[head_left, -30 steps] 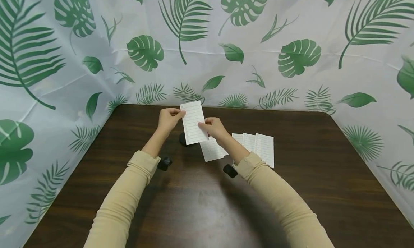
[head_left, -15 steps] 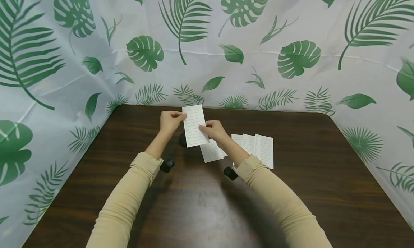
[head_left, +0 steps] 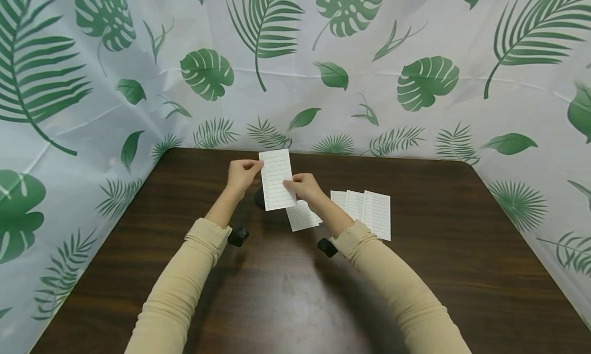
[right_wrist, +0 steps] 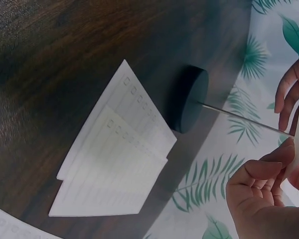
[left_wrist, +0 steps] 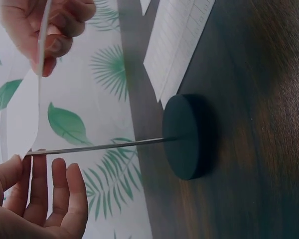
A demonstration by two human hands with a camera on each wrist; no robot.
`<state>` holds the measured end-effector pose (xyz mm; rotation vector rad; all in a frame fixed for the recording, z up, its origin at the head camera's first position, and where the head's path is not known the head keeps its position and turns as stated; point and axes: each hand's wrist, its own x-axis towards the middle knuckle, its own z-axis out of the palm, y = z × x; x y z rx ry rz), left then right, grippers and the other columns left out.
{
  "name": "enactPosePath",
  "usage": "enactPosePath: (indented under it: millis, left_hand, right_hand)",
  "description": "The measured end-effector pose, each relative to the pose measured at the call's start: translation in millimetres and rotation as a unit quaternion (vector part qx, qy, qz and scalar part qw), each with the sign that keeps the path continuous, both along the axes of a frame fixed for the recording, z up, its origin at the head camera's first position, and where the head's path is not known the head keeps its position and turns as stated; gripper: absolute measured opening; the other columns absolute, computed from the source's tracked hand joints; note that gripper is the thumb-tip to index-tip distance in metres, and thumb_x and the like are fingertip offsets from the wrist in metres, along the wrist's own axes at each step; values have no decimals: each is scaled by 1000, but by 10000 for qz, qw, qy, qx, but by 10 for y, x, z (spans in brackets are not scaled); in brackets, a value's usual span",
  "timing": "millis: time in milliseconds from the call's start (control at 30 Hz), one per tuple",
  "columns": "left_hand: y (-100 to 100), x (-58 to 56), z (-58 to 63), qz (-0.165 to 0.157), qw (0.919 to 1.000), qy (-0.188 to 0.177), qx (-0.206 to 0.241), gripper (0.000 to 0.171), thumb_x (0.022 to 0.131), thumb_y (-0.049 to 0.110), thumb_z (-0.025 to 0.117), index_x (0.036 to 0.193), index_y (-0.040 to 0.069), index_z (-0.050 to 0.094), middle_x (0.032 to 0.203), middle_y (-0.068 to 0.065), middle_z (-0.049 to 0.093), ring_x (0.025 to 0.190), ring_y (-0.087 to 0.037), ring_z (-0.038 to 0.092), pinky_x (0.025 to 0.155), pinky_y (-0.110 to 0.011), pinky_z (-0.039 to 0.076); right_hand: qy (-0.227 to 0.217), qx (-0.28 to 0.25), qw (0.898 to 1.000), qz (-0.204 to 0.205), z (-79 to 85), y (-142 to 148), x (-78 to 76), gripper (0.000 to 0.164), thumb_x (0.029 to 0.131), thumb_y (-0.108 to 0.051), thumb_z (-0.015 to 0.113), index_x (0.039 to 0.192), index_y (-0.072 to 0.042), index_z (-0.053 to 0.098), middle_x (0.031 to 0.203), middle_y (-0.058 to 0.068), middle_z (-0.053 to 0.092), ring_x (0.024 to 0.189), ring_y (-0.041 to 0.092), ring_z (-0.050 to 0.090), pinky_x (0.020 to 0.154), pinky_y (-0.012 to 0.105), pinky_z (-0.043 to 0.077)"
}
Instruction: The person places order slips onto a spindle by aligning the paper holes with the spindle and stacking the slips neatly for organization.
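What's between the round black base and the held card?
Left wrist view: a thin rod runs from the base toward the card.

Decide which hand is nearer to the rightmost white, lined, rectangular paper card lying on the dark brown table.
Right. The right hand is raised to the left of that card; the left hand is farther off, on the same side.

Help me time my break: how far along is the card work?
Looks done: the black base stands on the table, its rod upright. In hand: the left hand and right hand hold one lined card at the rod's top. Remaining, probably: securing and releasing it; other cards lie on the table.
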<state>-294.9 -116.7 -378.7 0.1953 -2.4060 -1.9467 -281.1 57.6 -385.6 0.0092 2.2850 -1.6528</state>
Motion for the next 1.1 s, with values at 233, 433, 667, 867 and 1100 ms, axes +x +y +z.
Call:
enactPosePath:
  millis: [233,433,667,867,1100]
  left_hand:
    - [7,-29,-16,-49,9993,-287,224,31,94,18,57,112,-6,65,90,-6,62,68,-5,58,88,-43,56]
    - [1,-50,-173,11,9982,-598,92,29,94,15,57,111,-6,65,93,-9,62,71,-7,58,67,-22,59]
    - [18,-74,-456,44,9946,-1027,168,30,92,14,59,113,-7,64,101,-11,60,78,-13,57,58,-16,56]
    - [16,-129,-635,185,9912,-1186,-552,23,88,12,64,104,-5,68,100,-12,61,65,-10,51,50,-14,52]
    - [25,-139,-743,78,9647,-926,-2465,17,87,19,68,93,3,73,101,-15,70,48,-6,57,52,-21,55]
  right_hand:
    - [-157,-60,9998,-79,-96,-23,-27,27,95,-16,56,103,9,63,75,3,59,61,9,55,55,19,48]
    - [-267,-53,9996,16,-142,-12,41,27,95,-12,54,105,12,62,76,4,60,62,9,56,58,20,51]
    - [-283,109,9995,-89,-662,20,-110,24,92,-16,61,102,5,66,86,7,65,71,12,62,62,24,55]
    - [-42,599,9980,-186,-1909,147,-842,24,85,-19,70,97,2,67,83,12,65,61,18,60,53,31,54]
    - [1015,939,9904,-12,-1931,177,-755,28,75,-21,78,87,-6,58,63,8,58,45,16,56,41,25,48]
